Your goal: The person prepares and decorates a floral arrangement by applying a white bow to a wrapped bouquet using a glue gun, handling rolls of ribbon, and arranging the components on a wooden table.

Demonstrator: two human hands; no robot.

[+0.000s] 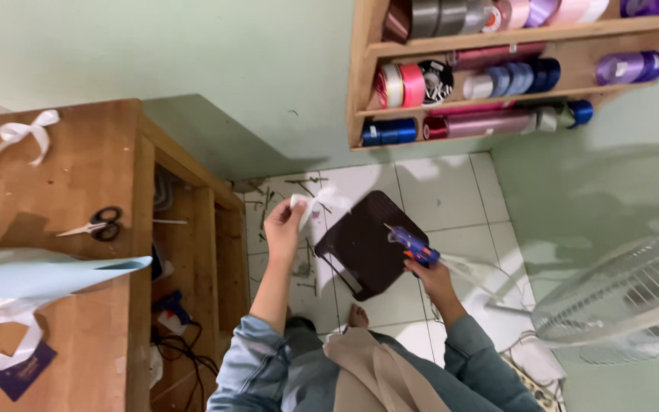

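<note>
Holding a blue glue gun (413, 246), the right hand (430, 276) has its grip clenched around the handle, the nozzle aimed up and to the left, toward the left hand (284, 225). That left hand is pinched shut on a small piece of white ribbon (308, 203), held out at about the same height as the gun. The ribbon lies to the left of the gun's tip, well apart from it, and the gun's long axis runs on a slant from the right hand toward the ribbon, so the nozzle end is the part nearest to it. Between the two hands, lower down on the tiled floor (451, 198), stands a dark stool (364, 244). Left of the stool is a wooden tabletop (93, 175) carrying black-handled scissors (99, 223), a white ribbon bow (18, 137) near its far edge, and a pale blue paper cone (47, 276) nearer the person. Right of the stool stands a white fan (627, 305). Beyond the stool, on the green wall, a wooden shelf (497, 37) holds rolls of ribbon (512, 78) in silver, pink, red, blue and purple.
</note>
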